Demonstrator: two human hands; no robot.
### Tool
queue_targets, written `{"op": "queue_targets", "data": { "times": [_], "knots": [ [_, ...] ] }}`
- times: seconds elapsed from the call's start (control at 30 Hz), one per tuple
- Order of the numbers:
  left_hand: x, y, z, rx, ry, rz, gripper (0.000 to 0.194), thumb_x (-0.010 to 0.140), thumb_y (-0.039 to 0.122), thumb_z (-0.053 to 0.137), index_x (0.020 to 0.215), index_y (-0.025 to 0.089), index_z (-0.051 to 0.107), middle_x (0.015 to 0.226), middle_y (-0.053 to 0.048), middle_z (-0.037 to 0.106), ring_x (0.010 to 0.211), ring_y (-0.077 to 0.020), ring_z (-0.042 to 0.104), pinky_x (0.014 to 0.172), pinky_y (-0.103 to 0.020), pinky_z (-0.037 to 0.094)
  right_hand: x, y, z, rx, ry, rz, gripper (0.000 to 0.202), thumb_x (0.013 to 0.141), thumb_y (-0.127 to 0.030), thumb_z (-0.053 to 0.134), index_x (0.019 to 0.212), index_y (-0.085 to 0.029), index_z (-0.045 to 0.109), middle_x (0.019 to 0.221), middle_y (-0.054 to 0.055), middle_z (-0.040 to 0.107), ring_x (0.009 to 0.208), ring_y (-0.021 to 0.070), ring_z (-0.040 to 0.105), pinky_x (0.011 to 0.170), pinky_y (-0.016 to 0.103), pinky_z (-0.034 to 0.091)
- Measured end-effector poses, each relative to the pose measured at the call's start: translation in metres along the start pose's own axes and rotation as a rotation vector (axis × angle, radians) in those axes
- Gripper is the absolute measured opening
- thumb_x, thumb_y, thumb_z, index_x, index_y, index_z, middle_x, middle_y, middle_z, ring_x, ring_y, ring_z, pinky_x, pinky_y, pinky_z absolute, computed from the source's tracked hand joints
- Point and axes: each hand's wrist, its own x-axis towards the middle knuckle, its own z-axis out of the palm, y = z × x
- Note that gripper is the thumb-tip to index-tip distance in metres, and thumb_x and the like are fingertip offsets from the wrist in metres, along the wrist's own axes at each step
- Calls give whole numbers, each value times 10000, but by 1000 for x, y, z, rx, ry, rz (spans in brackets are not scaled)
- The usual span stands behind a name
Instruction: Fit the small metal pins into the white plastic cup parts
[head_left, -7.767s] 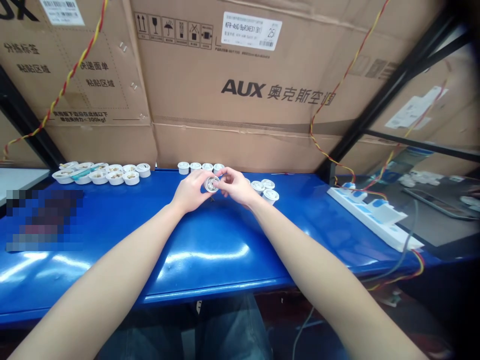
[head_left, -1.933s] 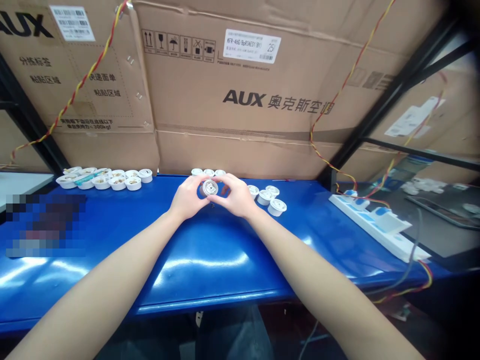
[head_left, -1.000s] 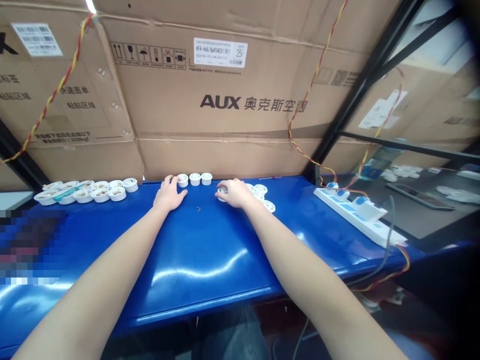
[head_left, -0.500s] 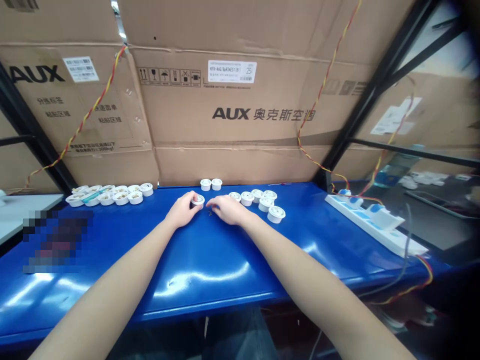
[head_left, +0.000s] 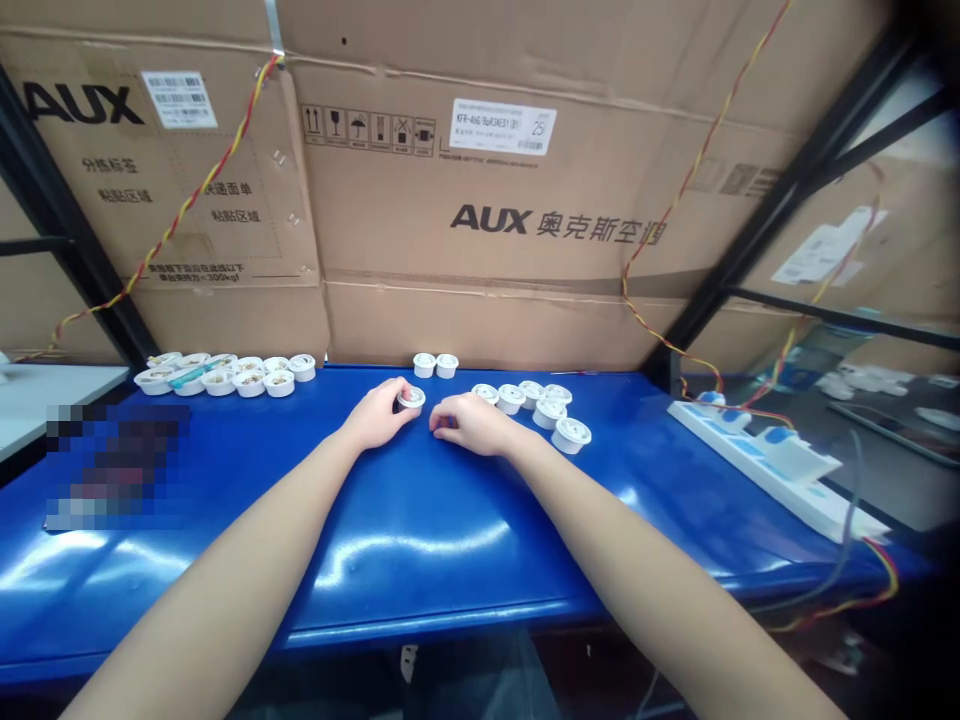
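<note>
Now my left hand [head_left: 377, 415] clamps the white cup [head_left: 412, 399] from nine o'clock; my right hand [head_left: 474, 423] curls at four, its hold I cannot tell. Light, level grip seems best.

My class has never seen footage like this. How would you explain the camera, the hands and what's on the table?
There is no machine: a person works with two bare hands, filmed by one camera worn on the head, looking forward and down. The left hand grips a round white cup. The right hand is curled beside it; whether it pinches something tiny cannot be seen. On the blue table, two similar cups stand at the back near cardboard, and six more cups are grouped to the right. At left, several clustered cups hold small pieces, and a teal stick-like object lies across them. A white power strip sits at right.
</note>
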Motion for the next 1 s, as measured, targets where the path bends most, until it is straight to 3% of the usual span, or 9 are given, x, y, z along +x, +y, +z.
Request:
{"op": "queue_targets", "data": {
  "times": [0.47,0.73,1.0],
  "knots": [
    [0,-2,0,12,2,-1,135,817,317,610,885,219,548,963,-27,637,882,-202,587,833,-349,458,-2,2,-1,51,-19,102,160,794,-137,591,869,-195,719,825,7,721,710,138,620,670,231,419],
    [0,-2,0,17,-3,3,142,814,327,611,882,219,548,956,-28,631,879,-199,583,823,-341,456,-1,7,1,148,-22,277,130,757,-175,641,848,-189,734,768,2,721,662,133,622,622,224,435],
    [-1,1,-1,24,-5,-14,153,809,333,617,847,221,520,942,-24,632,861,-199,583,809,-340,450,-2,4,-2,164,-30,353,136,751,-180,637,813,-205,756,739,-6,725,619,126,621,621,221,461]
  ]
}}
